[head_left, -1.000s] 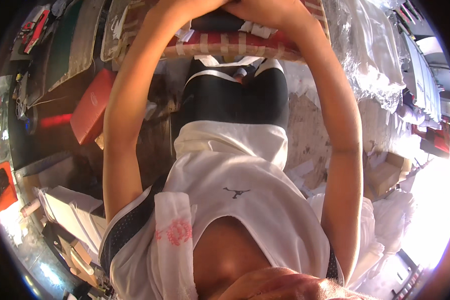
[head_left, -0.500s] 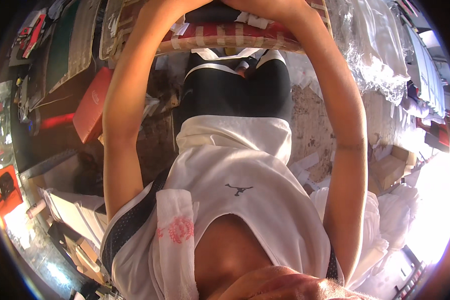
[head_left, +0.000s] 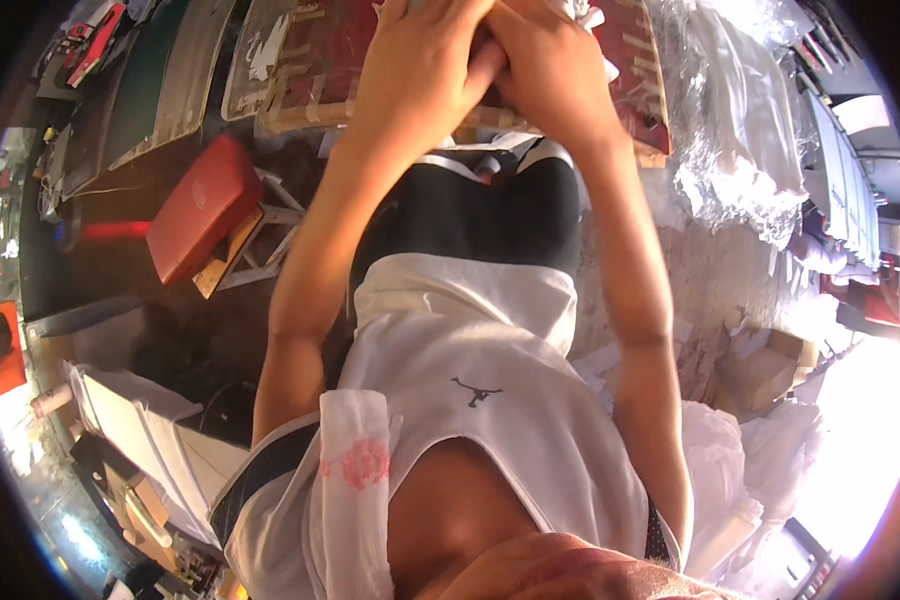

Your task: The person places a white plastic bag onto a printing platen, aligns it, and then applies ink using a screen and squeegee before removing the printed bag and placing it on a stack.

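My left hand (head_left: 425, 55) and my right hand (head_left: 555, 65) meet over the near part of a red board (head_left: 640, 55) with taped edges. Their fingers come together and overlap at the upper edge of the picture, partly cut off. Both hands look closed, but whatever lies between them is hidden. Crumpled white material (head_left: 592, 18) shows beside my right hand, and I cannot tell whether it is paper or cloth. Both forearms reach forward over my lap, hiding part of the board's near edge.
A red box (head_left: 202, 210) sits on a stool-like frame (head_left: 265, 240) at the left. Beyond it lean several boards (head_left: 145, 80). Clear plastic wrap (head_left: 730, 180) covers white goods at the right. An open cardboard box (head_left: 765, 370) and white bags (head_left: 710, 460) lie near my right side.
Both hands have drawn back toward me and lower into view. My forearms have come closer together. White material now shows beside my right hand.
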Motion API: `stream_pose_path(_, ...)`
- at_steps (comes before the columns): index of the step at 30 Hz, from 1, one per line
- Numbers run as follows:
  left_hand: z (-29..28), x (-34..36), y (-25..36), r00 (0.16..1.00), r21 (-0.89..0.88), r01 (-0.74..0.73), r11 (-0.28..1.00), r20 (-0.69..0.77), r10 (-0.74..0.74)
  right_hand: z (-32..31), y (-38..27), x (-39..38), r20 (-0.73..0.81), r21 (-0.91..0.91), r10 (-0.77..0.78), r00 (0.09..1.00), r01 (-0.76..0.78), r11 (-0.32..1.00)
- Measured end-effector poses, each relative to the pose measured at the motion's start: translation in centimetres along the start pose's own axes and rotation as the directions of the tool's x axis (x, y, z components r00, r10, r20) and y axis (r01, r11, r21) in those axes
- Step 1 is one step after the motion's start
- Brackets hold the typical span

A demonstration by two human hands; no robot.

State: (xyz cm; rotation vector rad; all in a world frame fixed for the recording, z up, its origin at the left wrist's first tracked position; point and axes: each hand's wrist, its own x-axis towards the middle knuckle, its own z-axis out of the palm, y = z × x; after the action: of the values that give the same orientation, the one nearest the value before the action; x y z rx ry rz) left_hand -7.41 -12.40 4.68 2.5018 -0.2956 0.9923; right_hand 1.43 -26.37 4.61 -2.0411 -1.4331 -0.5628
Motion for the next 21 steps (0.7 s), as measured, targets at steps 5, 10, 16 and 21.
stream_pose_path(5, 0.2, -0.6, 0.7, 1.000, -0.004, 0.026, 1.000, -0.006, -0.026, 1.6, -0.3, -1.7, -0.166, -0.073, -0.016, 0.986, 0.004, 0.997)
stream_pose_path(10, 1.8, -1.4, -0.8, 0.995, -0.013, -0.043, 0.999, -0.092, 0.042, 1.2, -0.7, -1.7, -0.113, -0.058, 0.002, 0.994, -0.008, 0.998)
stream_pose_path(16, 0.6, -1.6, -0.4, 0.999, -0.108, -0.005, 0.994, -0.042, 0.001, -0.5, -1.8, -1.7, -0.042, 0.023, 0.069, 0.997, -0.068, 0.997)
stream_pose_path(21, -2.1, -2.8, -0.5, 0.993, -0.038, -0.054, 0.998, 0.098, 0.058, -4.1, -1.2, -2.5, 0.030, 0.006, 0.062, 0.998, -0.062, 0.998)
